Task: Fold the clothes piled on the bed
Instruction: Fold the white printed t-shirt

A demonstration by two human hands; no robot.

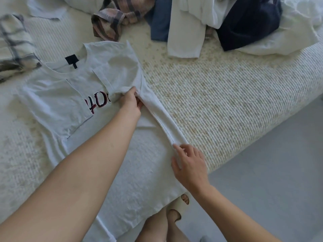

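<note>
Both hands pinch the white T-shirt's [57, 102] folded edge — left hand [130, 100] mid-fold, right hand [189, 165] at the hem. Beyond it, an unfolded pile [218, 20] — a plaid shirt [115, 21] beside it.

Both arms are bare to beyond the elbow, with no sleeves, and the legs are bare. The feet wear beige open-toed slide sandals [176, 209].
</note>
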